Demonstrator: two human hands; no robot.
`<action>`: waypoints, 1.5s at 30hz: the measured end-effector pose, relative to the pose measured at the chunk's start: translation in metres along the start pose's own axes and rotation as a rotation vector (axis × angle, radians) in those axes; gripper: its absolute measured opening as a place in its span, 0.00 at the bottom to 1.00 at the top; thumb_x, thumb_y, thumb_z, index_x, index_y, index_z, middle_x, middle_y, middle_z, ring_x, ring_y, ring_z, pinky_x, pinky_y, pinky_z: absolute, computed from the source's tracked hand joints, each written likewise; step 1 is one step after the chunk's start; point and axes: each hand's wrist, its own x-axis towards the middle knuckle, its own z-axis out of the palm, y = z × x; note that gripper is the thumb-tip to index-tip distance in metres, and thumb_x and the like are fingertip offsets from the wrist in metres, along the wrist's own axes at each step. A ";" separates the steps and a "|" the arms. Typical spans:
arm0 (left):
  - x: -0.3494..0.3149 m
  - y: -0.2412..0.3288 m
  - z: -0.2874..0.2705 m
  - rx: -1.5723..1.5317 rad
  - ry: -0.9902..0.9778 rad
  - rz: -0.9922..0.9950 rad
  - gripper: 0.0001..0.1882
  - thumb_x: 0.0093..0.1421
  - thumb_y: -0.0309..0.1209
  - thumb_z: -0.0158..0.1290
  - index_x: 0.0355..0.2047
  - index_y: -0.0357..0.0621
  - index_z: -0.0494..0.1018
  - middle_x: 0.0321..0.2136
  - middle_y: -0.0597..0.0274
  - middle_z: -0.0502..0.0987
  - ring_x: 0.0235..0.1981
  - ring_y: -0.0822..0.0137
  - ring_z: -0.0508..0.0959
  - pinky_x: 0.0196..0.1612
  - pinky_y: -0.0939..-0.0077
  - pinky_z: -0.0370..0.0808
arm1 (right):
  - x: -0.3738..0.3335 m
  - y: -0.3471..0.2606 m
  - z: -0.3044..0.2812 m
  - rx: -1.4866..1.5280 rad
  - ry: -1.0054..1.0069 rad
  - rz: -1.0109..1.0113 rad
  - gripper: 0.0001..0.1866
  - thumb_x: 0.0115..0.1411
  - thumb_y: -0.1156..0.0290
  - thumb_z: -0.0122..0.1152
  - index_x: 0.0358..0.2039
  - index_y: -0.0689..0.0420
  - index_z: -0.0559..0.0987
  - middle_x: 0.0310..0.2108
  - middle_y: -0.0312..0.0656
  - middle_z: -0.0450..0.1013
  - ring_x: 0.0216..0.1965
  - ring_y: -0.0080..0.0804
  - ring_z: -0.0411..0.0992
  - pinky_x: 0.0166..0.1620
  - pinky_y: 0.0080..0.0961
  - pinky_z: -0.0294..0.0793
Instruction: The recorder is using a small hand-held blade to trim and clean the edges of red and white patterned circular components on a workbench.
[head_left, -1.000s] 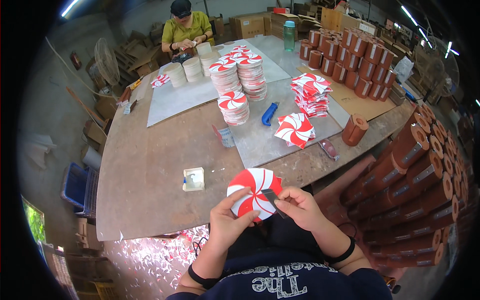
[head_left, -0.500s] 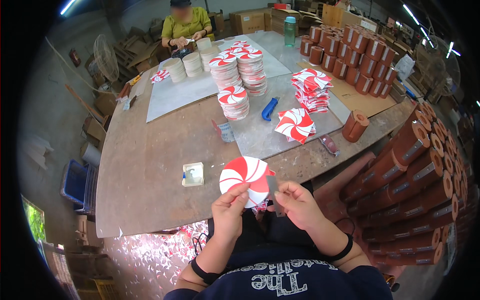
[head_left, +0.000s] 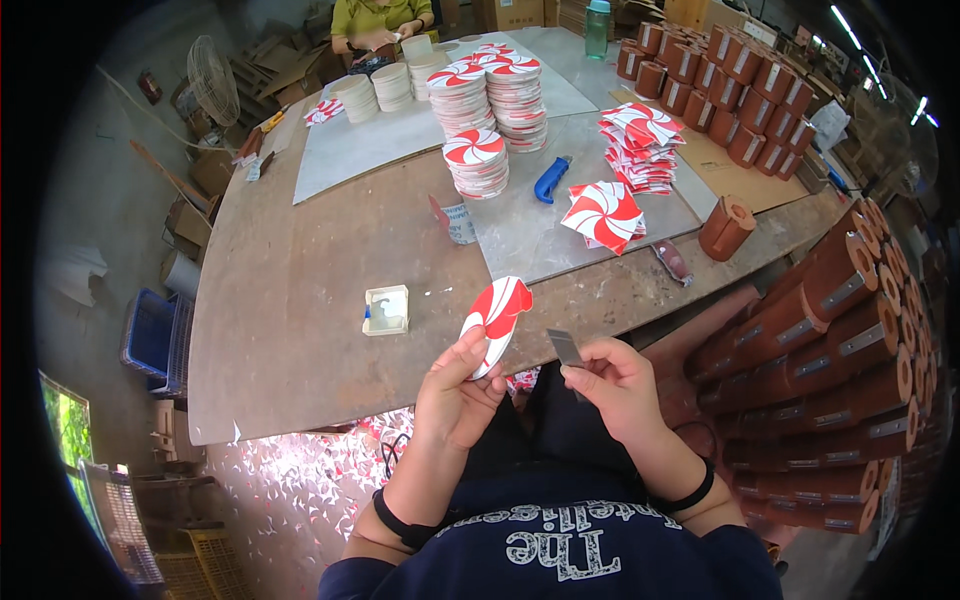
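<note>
My left hand [head_left: 461, 393] pinches a round disc [head_left: 497, 318] with a red and white swirl face, tilted so it shows at a slant. A corner of the printed sheet juts past the disc's upper right rim. Between the thumb and fingers of my right hand [head_left: 615, 385] is a flat grey blade [head_left: 565, 348], pointing up and left, apart from the disc. Ahead on the table, a stack of swirl discs [head_left: 475, 165] stands left of a blue utility knife [head_left: 551, 180]. Square swirl sheets [head_left: 604, 214] lie piled to its right.
A small square dish [head_left: 386, 311] sits on the wooden table [head_left: 290, 290]. Taller disc stacks [head_left: 460, 100] and plain discs [head_left: 393, 88] stand farther back, near another person [head_left: 375, 25]. Brown cylinders [head_left: 810, 350] are piled at my right. Paper scraps [head_left: 300, 490] litter the floor.
The blade has come away from the disc's edge, and my hands are farther apart. The disc has turned from facing me to a slant. The view has shifted, so the table sits higher.
</note>
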 end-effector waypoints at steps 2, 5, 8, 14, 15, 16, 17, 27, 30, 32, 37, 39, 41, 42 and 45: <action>-0.001 -0.001 0.000 -0.024 0.013 -0.020 0.11 0.56 0.24 0.43 0.41 0.40 0.65 0.27 0.61 0.73 0.21 0.71 0.74 0.24 0.79 0.73 | 0.003 -0.008 0.006 -0.636 0.041 -0.576 0.10 0.43 0.85 0.58 0.28 0.60 0.75 0.22 0.37 0.67 0.21 0.24 0.64 0.26 0.18 0.64; -0.004 -0.004 0.001 -0.062 0.009 -0.052 0.11 0.56 0.24 0.43 0.40 0.41 0.65 0.27 0.61 0.73 0.21 0.71 0.74 0.24 0.79 0.73 | 0.013 -0.020 0.011 -1.021 0.024 -1.023 0.13 0.36 0.83 0.60 0.27 0.59 0.76 0.22 0.37 0.67 0.20 0.27 0.64 0.23 0.20 0.62; -0.005 -0.006 0.001 -0.086 -0.007 -0.068 0.11 0.56 0.25 0.43 0.41 0.41 0.65 0.27 0.61 0.73 0.22 0.71 0.74 0.25 0.79 0.74 | 0.017 -0.021 0.018 -1.114 -0.027 -1.184 0.14 0.34 0.79 0.61 0.27 0.58 0.77 0.23 0.33 0.66 0.21 0.28 0.63 0.22 0.21 0.61; -0.006 -0.008 0.003 -0.058 -0.052 -0.062 0.13 0.56 0.25 0.42 0.42 0.39 0.64 0.29 0.60 0.72 0.24 0.72 0.73 0.27 0.81 0.74 | 0.019 -0.017 0.023 -1.221 -0.061 -1.297 0.16 0.30 0.79 0.61 0.26 0.58 0.77 0.27 0.34 0.66 0.26 0.31 0.62 0.27 0.25 0.64; -0.006 -0.008 0.004 -0.060 -0.046 -0.058 0.13 0.56 0.25 0.42 0.42 0.39 0.64 0.30 0.60 0.72 0.24 0.72 0.73 0.27 0.82 0.74 | 0.019 -0.017 0.023 -1.227 -0.064 -1.282 0.15 0.30 0.79 0.61 0.26 0.58 0.77 0.27 0.34 0.66 0.26 0.31 0.62 0.27 0.26 0.64; -0.006 -0.008 0.004 -0.059 -0.047 -0.059 0.13 0.56 0.25 0.42 0.42 0.39 0.64 0.30 0.60 0.72 0.24 0.72 0.73 0.27 0.82 0.74 | 0.019 -0.018 0.023 -1.234 -0.066 -1.267 0.15 0.30 0.78 0.62 0.25 0.58 0.77 0.27 0.34 0.66 0.27 0.31 0.62 0.27 0.26 0.64; -0.007 -0.008 0.005 -0.058 -0.035 -0.061 0.13 0.56 0.25 0.41 0.42 0.39 0.64 0.30 0.59 0.71 0.24 0.72 0.73 0.27 0.82 0.74 | 0.020 -0.018 0.023 -1.235 -0.065 -1.267 0.15 0.30 0.78 0.62 0.25 0.58 0.77 0.27 0.34 0.66 0.27 0.31 0.62 0.27 0.26 0.64; -0.007 -0.009 0.004 -0.081 -0.037 -0.065 0.12 0.57 0.26 0.41 0.42 0.38 0.64 0.31 0.58 0.71 0.25 0.71 0.73 0.28 0.80 0.74 | 0.020 -0.018 0.025 -1.206 -0.098 -1.283 0.12 0.33 0.78 0.63 0.24 0.58 0.77 0.28 0.35 0.65 0.30 0.32 0.62 0.32 0.30 0.66; -0.008 -0.009 0.005 -0.058 0.000 -0.048 0.12 0.57 0.26 0.40 0.42 0.38 0.64 0.30 0.58 0.71 0.25 0.71 0.73 0.28 0.80 0.74 | 0.018 -0.018 0.026 -1.200 -0.106 -1.259 0.11 0.34 0.79 0.63 0.24 0.58 0.77 0.28 0.35 0.65 0.30 0.33 0.62 0.33 0.30 0.66; -0.008 -0.009 0.004 -0.056 -0.002 -0.044 0.13 0.57 0.26 0.40 0.43 0.38 0.64 0.30 0.58 0.71 0.25 0.71 0.73 0.27 0.80 0.75 | 0.017 -0.018 0.027 -1.194 -0.110 -1.241 0.11 0.34 0.79 0.64 0.23 0.58 0.77 0.28 0.35 0.65 0.30 0.33 0.62 0.33 0.30 0.66; -0.007 -0.009 0.004 -0.070 -0.067 -0.053 0.14 0.57 0.25 0.40 0.44 0.38 0.63 0.29 0.58 0.72 0.25 0.71 0.73 0.27 0.80 0.74 | 0.018 -0.018 0.026 -1.222 -0.094 -1.256 0.12 0.33 0.79 0.63 0.24 0.59 0.77 0.28 0.35 0.65 0.31 0.33 0.62 0.33 0.31 0.67; -0.007 -0.008 0.004 -0.053 -0.085 -0.067 0.15 0.56 0.24 0.40 0.44 0.38 0.62 0.28 0.60 0.72 0.24 0.71 0.74 0.26 0.81 0.74 | 0.018 -0.018 0.026 -1.225 -0.098 -1.247 0.12 0.34 0.79 0.63 0.25 0.59 0.77 0.28 0.36 0.65 0.31 0.33 0.63 0.34 0.31 0.67; -0.008 -0.007 0.006 -0.046 -0.051 -0.069 0.15 0.56 0.24 0.40 0.45 0.39 0.62 0.27 0.60 0.72 0.23 0.72 0.73 0.26 0.81 0.74 | 0.018 -0.017 0.025 -1.229 -0.102 -1.236 0.12 0.34 0.79 0.62 0.25 0.59 0.77 0.29 0.36 0.65 0.31 0.33 0.63 0.35 0.31 0.68; -0.008 -0.007 0.007 -0.038 -0.016 -0.071 0.16 0.55 0.24 0.40 0.45 0.39 0.62 0.27 0.61 0.72 0.22 0.73 0.73 0.26 0.82 0.74 | 0.018 -0.017 0.025 -1.235 -0.106 -1.229 0.13 0.34 0.79 0.62 0.25 0.60 0.77 0.29 0.36 0.65 0.32 0.33 0.63 0.36 0.31 0.69; -0.009 -0.007 0.011 -0.031 0.001 -0.070 0.16 0.55 0.24 0.40 0.46 0.39 0.61 0.27 0.61 0.72 0.22 0.74 0.73 0.26 0.82 0.74 | 0.017 -0.019 0.024 -1.242 -0.109 -1.214 0.13 0.34 0.80 0.61 0.27 0.60 0.77 0.29 0.36 0.65 0.32 0.33 0.64 0.39 0.32 0.69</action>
